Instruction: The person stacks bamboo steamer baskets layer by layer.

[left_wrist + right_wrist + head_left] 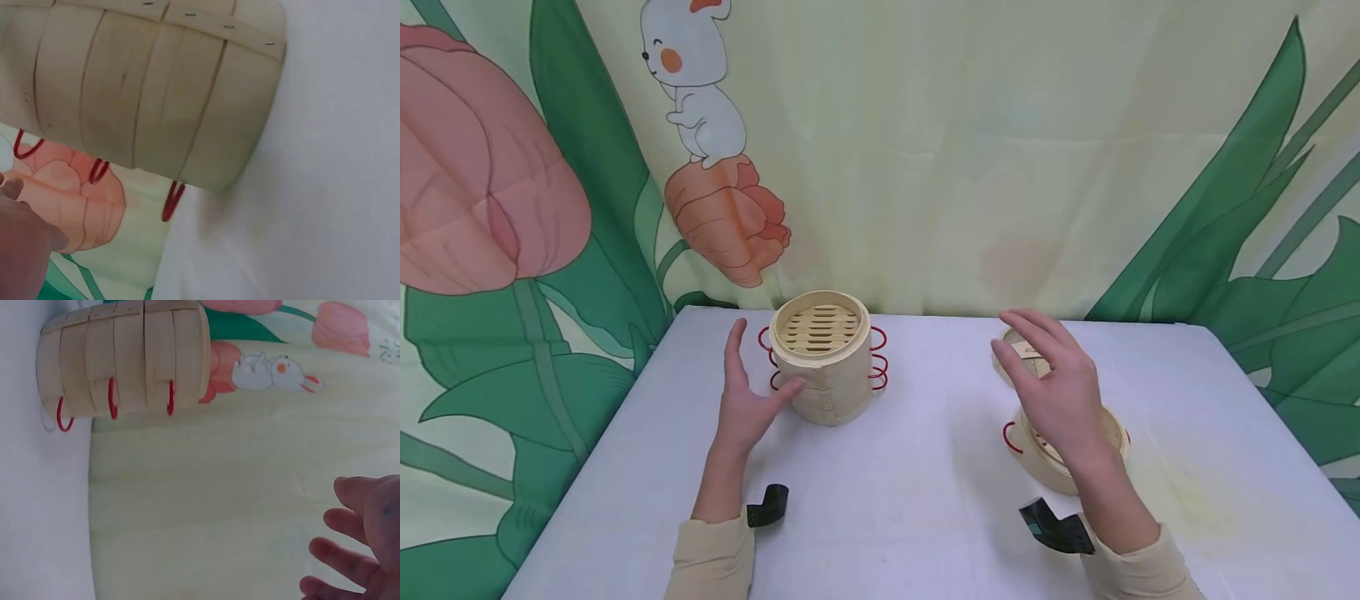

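A stack of three bamboo steamer tiers (823, 358) with red wire handles stands at the back centre-left of the white table (925, 492); its slatted top is uncovered. My left hand (748, 392) is open just left of the stack, the thumb at or touching its lower wall. The left wrist view shows the stack's wall (144, 87) close up beside that hand (25, 244). My right hand (1045, 367) hovers open, fingers spread, above a single steamer tier (1037, 462) and holds nothing. Behind it lies another bamboo piece (1009, 343), mostly hidden. The right wrist view shows the stack (125, 359) far from the right hand (356, 544).
A cloth backdrop (962, 167) printed with tulips, leaves and a rabbit hangs right behind the table. Black camera mounts sit at both wrists (767, 504) (1056, 529). The table's left edge (587, 450) runs diagonally near my left arm.
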A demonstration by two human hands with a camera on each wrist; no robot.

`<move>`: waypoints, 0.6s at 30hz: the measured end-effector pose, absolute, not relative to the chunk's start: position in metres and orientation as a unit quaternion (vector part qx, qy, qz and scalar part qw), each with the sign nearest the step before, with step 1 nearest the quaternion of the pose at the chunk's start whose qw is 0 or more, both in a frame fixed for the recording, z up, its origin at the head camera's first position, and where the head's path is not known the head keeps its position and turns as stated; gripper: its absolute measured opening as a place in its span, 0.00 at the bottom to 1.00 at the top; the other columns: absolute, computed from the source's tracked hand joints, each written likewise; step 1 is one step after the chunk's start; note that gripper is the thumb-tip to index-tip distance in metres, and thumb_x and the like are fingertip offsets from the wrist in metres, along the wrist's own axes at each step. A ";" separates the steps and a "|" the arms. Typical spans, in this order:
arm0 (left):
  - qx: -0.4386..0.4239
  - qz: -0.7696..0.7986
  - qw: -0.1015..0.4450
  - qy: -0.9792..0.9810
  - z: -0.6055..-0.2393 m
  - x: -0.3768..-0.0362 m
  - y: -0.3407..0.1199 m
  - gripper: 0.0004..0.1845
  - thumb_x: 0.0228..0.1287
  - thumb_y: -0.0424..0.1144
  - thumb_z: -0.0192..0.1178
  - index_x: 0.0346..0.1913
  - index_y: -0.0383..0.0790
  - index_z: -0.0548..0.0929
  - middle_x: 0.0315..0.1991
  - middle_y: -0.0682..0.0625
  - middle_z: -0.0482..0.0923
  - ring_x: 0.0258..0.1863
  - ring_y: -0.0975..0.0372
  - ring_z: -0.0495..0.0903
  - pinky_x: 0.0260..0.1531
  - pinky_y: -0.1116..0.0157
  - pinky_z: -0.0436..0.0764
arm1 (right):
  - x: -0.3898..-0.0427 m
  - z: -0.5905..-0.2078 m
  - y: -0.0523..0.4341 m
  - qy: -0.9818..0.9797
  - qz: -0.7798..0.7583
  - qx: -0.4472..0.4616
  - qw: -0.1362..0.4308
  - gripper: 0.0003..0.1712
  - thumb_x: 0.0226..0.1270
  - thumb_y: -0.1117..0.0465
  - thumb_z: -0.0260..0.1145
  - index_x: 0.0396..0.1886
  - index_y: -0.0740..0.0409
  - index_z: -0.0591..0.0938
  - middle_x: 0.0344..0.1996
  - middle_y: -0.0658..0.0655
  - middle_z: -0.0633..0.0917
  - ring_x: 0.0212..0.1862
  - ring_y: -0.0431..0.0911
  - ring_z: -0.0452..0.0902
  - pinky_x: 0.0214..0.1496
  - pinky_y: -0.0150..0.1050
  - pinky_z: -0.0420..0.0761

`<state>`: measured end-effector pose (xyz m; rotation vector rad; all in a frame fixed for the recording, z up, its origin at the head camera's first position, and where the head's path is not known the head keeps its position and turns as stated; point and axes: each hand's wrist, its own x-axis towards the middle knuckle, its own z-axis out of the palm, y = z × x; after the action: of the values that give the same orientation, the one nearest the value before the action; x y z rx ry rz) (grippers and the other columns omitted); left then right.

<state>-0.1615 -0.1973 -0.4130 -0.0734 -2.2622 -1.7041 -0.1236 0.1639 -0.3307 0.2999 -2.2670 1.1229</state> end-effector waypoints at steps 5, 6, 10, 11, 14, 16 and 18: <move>-0.038 -0.593 0.162 -0.787 -0.405 -0.162 -0.195 0.61 0.53 0.41 0.77 0.82 0.55 0.45 0.80 0.58 0.42 0.78 0.61 0.39 0.70 0.35 0.43 | -0.113 -0.332 0.181 -0.862 0.409 0.094 0.284 0.22 0.67 0.63 0.71 0.62 0.55 0.84 0.60 0.54 0.80 0.64 0.50 0.73 0.60 0.27 0.66; -0.043 -0.593 0.163 -0.787 -0.404 -0.162 -0.195 0.61 0.53 0.41 0.77 0.82 0.54 0.45 0.80 0.58 0.42 0.78 0.61 0.39 0.70 0.36 0.43 | -0.111 -0.332 0.185 -0.867 0.403 0.090 0.279 0.23 0.68 0.62 0.71 0.62 0.54 0.83 0.60 0.54 0.80 0.64 0.51 0.72 0.60 0.26 0.65; -0.057 -0.587 0.161 -0.791 -0.399 -0.165 -0.191 0.60 0.51 0.40 0.78 0.81 0.53 0.47 0.80 0.54 0.40 0.78 0.60 0.38 0.70 0.36 0.43 | -0.103 -0.334 0.199 -0.891 0.374 0.071 0.248 0.24 0.70 0.59 0.70 0.64 0.55 0.82 0.62 0.56 0.79 0.65 0.55 0.72 0.55 0.25 0.71; -0.057 -0.585 0.158 -0.793 -0.398 -0.166 -0.190 0.60 0.51 0.40 0.78 0.81 0.54 0.48 0.81 0.54 0.39 0.78 0.59 0.38 0.70 0.36 0.43 | -0.101 -0.334 0.203 -0.898 0.366 0.063 0.237 0.24 0.71 0.58 0.69 0.65 0.56 0.81 0.63 0.57 0.78 0.65 0.56 0.71 0.56 0.30 0.75; -0.058 -0.576 0.149 -0.802 -0.394 -0.169 -0.188 0.60 0.51 0.41 0.79 0.81 0.55 0.48 0.81 0.51 0.35 0.78 0.57 0.37 0.69 0.35 0.44 | -0.096 -0.337 0.216 -0.916 0.346 0.037 0.201 0.26 0.74 0.54 0.66 0.67 0.58 0.78 0.66 0.61 0.75 0.68 0.62 0.67 0.58 0.55 0.78; -0.058 -0.568 0.138 -0.809 -0.391 -0.170 -0.187 0.60 0.51 0.42 0.79 0.81 0.55 0.48 0.81 0.50 0.34 0.79 0.55 0.36 0.69 0.34 0.45 | -0.093 -0.340 0.226 -0.923 0.342 0.024 0.178 0.28 0.76 0.53 0.63 0.69 0.60 0.76 0.68 0.64 0.72 0.69 0.65 0.64 0.54 0.71 0.72; -0.060 -0.562 0.126 -0.816 -0.389 -0.172 -0.187 0.61 0.51 0.43 0.79 0.82 0.55 0.48 0.81 0.49 0.32 0.79 0.54 0.35 0.69 0.34 0.46 | -0.091 -0.345 0.237 -0.927 0.340 0.016 0.155 0.29 0.77 0.52 0.62 0.71 0.60 0.74 0.70 0.66 0.70 0.70 0.67 0.61 0.55 0.74 0.69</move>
<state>-0.1718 -0.1866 -0.3891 -0.1741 -2.3757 -1.6354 -0.0907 0.2369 -0.3450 0.0452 -2.6559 0.9748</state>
